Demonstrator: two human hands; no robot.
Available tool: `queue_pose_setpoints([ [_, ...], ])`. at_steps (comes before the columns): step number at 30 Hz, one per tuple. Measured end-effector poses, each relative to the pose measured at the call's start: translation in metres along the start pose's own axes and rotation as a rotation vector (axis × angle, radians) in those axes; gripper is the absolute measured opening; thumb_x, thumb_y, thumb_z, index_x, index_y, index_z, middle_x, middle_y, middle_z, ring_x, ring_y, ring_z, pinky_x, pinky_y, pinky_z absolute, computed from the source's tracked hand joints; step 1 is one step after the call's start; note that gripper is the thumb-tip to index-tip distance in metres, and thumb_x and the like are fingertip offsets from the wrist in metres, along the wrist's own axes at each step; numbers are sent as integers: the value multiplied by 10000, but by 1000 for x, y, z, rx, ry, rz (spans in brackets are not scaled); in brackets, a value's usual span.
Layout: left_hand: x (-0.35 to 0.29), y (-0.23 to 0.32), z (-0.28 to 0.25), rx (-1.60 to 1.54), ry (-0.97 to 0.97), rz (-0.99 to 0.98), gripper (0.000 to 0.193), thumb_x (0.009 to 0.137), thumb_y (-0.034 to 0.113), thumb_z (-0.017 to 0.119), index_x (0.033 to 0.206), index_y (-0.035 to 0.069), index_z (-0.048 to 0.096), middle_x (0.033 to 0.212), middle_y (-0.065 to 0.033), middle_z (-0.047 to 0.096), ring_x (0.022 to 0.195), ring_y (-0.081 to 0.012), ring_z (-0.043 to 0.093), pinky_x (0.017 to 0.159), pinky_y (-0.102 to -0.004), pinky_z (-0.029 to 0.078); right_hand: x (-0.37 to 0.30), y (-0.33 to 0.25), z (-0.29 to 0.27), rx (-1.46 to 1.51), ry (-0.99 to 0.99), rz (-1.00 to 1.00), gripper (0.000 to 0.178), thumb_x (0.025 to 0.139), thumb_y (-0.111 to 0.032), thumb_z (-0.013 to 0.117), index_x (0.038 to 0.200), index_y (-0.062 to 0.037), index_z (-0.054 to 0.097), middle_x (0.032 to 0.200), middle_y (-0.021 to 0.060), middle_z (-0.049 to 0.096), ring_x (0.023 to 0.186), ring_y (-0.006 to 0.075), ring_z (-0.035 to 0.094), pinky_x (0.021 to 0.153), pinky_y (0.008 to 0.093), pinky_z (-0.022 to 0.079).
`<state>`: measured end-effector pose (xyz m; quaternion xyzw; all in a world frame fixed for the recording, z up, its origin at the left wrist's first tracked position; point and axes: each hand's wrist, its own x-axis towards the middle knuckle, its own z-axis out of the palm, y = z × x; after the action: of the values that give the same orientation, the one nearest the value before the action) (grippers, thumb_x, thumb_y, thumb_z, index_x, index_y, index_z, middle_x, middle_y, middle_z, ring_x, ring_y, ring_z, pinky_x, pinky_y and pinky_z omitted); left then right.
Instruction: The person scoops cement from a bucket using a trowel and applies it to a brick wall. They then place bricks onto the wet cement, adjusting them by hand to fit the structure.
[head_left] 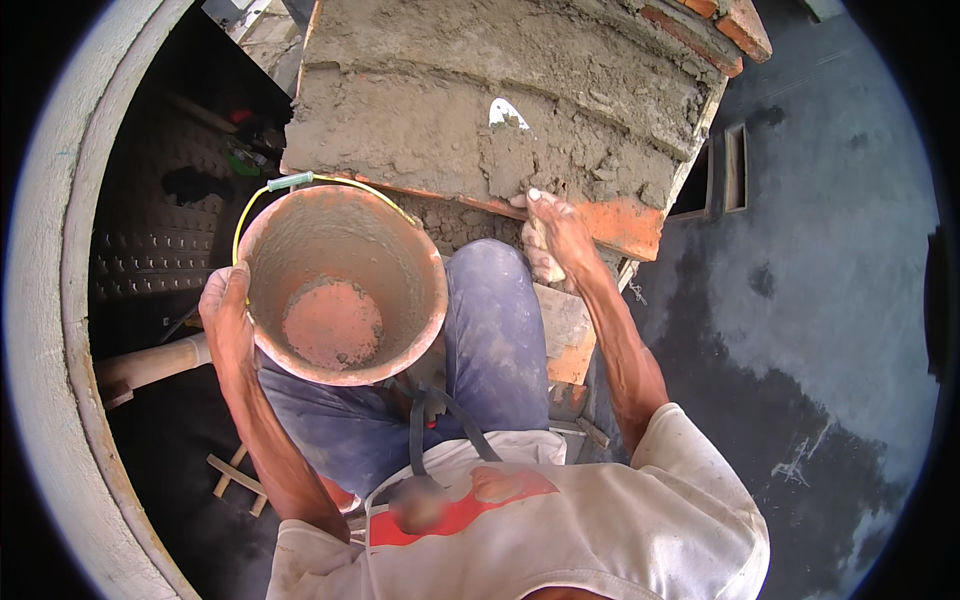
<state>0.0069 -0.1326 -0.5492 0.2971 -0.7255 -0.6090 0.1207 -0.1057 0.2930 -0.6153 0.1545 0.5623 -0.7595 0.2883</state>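
An orange bucket (333, 320) tilts toward me above my left thigh, its inner wall coated with grey mortar and its bottom showing bare orange. My left hand (229, 300) grips its left rim. The yellow wire handle with a pale green grip rests against the far rim. In my right hand (560, 240) is a trowel (508, 114), held by its pale handle. Its bright blade tip shows on the mortar bed (420, 130); mortar hides or blends with the rest of the blade. Orange bricks (622, 228) edge the bed just beyond that hand.
More bricks (745, 28) sit at the far right top. A grey plastered wall (810, 230) stands on the right, a pale curved concrete edge (85, 200) on the left. Below left are a bamboo pole (160, 364), a perforated metal panel (155, 262) and a dark drop.
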Motion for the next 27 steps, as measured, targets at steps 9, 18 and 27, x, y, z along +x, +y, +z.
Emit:
queue_pose_setpoints([
  [9, -9, 11, 15, 65, 52, 19, 274, 1048, 240, 646, 990, -25, 682, 840, -7, 623, 754, -87, 517, 690, -284, 440, -4, -27, 11, -212, -93, -2, 378, 1148, -300, 433, 1344, -18, 591, 619, -30, 457, 365, 53, 378, 274, 248, 320],
  [18, -5, 13, 23, 124, 62, 7, 285, 1029, 255, 672, 984, -26, 688, 823, 4, 609, 738, -87, 506, 673, -289, 432, -107, -19, 32, -485, -290, 118, 398, 1109, -319, 554, 1385, -32, 566, 716, 0, 516, 438, 79, 481, 356, 262, 392],
  [27, -6, 8, 16, 63, 46, 32, 291, 1050, 272, 670, 950, -1, 673, 832, 7, 609, 750, -80, 499, 690, -264, 422, -142, -21, -33, 58, 23, 326, 449, 1122, -350, 525, 1399, 4, 534, 727, 0, 498, 411, 46, 395, 271, 227, 315],
])
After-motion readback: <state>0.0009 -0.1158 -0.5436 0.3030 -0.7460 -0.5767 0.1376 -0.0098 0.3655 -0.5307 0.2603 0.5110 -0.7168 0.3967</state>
